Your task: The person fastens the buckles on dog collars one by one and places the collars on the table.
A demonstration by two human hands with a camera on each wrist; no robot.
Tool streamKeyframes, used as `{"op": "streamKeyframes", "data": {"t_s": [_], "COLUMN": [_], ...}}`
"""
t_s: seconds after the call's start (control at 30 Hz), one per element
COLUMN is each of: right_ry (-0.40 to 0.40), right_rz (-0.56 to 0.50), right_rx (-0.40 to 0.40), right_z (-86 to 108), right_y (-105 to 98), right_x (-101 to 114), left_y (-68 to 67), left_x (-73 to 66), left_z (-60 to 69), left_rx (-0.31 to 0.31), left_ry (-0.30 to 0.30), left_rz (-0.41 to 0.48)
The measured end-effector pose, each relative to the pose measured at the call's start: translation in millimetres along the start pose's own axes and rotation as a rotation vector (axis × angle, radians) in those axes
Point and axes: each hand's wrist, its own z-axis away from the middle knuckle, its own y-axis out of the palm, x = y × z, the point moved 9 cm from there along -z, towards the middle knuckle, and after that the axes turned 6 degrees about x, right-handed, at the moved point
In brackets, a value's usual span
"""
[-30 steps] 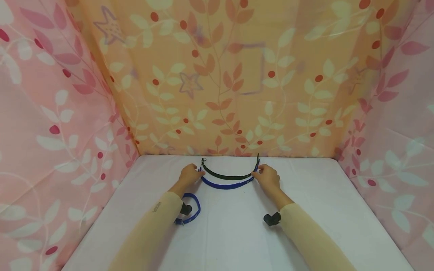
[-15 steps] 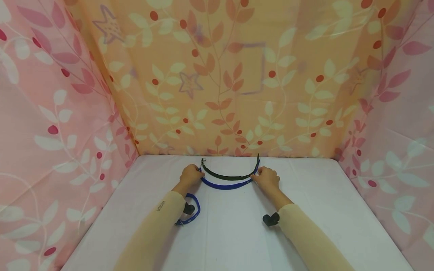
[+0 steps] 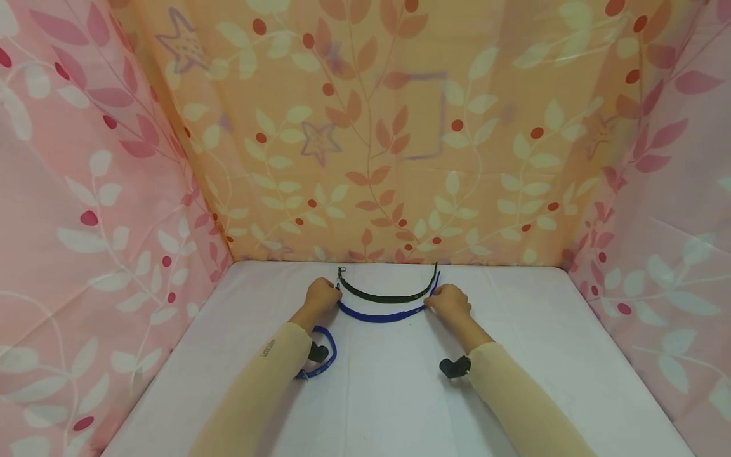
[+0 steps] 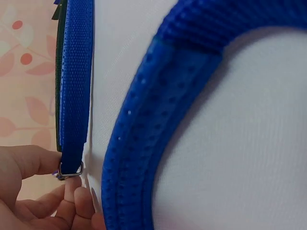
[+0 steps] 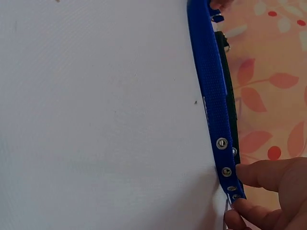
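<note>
Fingers [image 5: 264,174] of my R hand [image 3: 451,303] pinch the holed end of the blue strap [image 3: 379,317]; my L hand [image 3: 322,296] pinches it by its metal ring [image 4: 71,175]. Some tips hide behind it. Green strap [image 3: 379,299] is just past the blue strap, mostly covered in wrist views; can't tell if I touch it. Blue loop [image 3: 332,358], nearer me than the strap, is part hid by my L arm [image 3: 251,384]. Both arms reach fwd.

Dim, diffuse light; soft shadows on white tabletop [image 3: 388,393] beside sleeves [image 3: 522,393]; fine detail smeared in head view
</note>
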Motion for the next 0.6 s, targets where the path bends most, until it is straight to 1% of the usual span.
{"op": "streamKeyframes", "data": {"t_s": [0.2,0.33,0.43,0.53,0.6], "right_ry": [0.04,0.055,0.05,0.047,0.04], "right_rz": [-0.022,-0.01,0.01,0.02,0.015], "right_rx": [-0.03,-0.063,-0.079,-0.092,-0.099], "right_z": [1.4,2.0,0.2,-1.9,-1.8], "right_y": [-3.3,-5.4,-6.6,-7.5,-7.2], "right_x": [-2.5,-1.7,-1.3,-2.0,-2.9], "left_y": [-0.8,-3.2,-4.2,-4.7,-4.5], "left_x": [-1.2,-3.9,-6.1,-6.0,-4.0], "left_z": [0.6,3.1,6.7,9.0,9.8], "left_rx": [-0.001,0.008,0.024,0.032,0.034], "left_ry": [0.021,0.075,0.111,0.134,0.143], "left_rz": [0.064,0.117,0.161,0.176,0.166]}}
